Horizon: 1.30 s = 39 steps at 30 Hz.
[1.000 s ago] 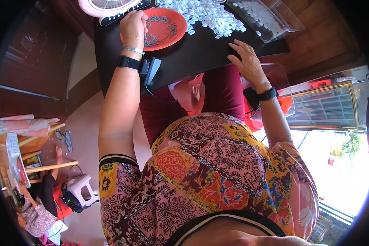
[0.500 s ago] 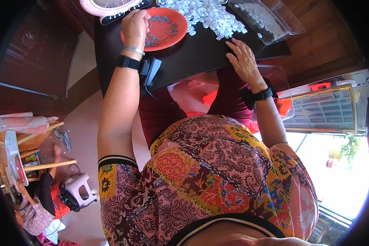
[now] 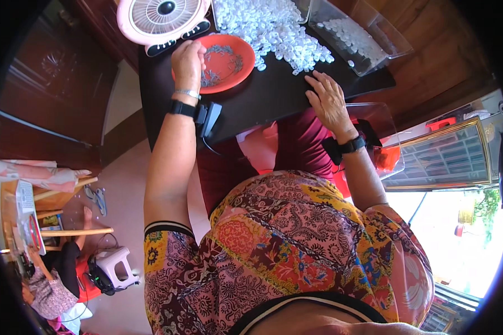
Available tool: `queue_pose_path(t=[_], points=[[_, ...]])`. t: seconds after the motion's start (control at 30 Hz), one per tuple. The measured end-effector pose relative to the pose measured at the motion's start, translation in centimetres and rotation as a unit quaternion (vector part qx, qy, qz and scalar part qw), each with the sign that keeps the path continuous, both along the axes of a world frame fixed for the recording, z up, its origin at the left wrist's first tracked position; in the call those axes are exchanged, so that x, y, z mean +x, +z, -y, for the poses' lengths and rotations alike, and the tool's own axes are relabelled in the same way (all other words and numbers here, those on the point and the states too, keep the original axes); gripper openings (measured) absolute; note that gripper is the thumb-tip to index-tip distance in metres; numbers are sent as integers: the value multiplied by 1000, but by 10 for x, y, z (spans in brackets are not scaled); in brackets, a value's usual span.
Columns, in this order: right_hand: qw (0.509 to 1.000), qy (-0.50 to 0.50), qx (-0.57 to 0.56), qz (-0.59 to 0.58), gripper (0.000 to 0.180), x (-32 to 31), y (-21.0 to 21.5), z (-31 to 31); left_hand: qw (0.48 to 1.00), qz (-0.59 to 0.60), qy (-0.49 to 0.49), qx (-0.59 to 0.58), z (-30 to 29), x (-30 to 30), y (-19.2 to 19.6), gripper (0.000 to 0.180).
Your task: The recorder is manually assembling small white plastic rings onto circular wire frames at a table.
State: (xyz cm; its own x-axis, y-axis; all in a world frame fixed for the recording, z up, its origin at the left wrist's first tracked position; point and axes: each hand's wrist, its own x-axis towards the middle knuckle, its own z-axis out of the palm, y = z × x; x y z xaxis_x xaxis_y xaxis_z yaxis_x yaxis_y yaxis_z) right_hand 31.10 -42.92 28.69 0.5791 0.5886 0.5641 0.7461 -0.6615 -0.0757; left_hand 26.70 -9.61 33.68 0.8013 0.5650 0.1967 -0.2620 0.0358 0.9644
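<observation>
My left hand (image 3: 189, 60) is over the left rim of a red plate (image 3: 241, 77), its fingers curled together. Whatever it may hold is hidden. Small grey metal pins (image 3: 211, 78) lie scattered round the plate, some close to those fingers. My right hand (image 3: 331, 101) rests palm down at the front edge of the dark table (image 3: 262, 97), fingers stretched and apart, with nothing in it. Just beyond its fingertips spreads a heap of small white plastic pieces (image 3: 262, 33).
A pink fan (image 3: 165, 19) stands behind the plate. At the right, a clear plastic box (image 3: 369, 42) holds more white pieces. Another clear bin (image 3: 383, 120) is below the table's right edge. At far left, another person (image 3: 56, 296) sits near a pale stool (image 3: 114, 265).
The whole view has shifted, so the table sits lower and more of the fan shows. Both hands keep nearly the same places by the plate and the table edge.
</observation>
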Motion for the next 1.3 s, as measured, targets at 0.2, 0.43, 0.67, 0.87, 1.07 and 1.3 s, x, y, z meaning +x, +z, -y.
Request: queue_pose_path(t=[0.2, 0.43, 0.67, 0.87, 1.07, 1.3], points=[[1000, -25, -1, -14, 36, -9, 13, -4, 1000, 1, 5, -11, 3, 2, 1, 23], [998, 0, 30, -64, 32, -9, 25, -7, 999, -33, -2, -39, 3, -4, -2, 22], [973, 176, 99, -112, 19, 45, 109, -66, 998, -12, -60, -7, 16, -10, 8, 23], [977, 206, -29, -38, 28, 121, 97, -156, 996, -18, -85, 32, 24, -9, 9, 22], [967, 212, -141, -4, 30, 145, 53, -169, 995, -28, -72, 65, 29, -13, 15, 20], [972, 198, -109, -61, 10, 153, 56, -163, 995, -36, -82, 44, 29, -15, 17, 20]])
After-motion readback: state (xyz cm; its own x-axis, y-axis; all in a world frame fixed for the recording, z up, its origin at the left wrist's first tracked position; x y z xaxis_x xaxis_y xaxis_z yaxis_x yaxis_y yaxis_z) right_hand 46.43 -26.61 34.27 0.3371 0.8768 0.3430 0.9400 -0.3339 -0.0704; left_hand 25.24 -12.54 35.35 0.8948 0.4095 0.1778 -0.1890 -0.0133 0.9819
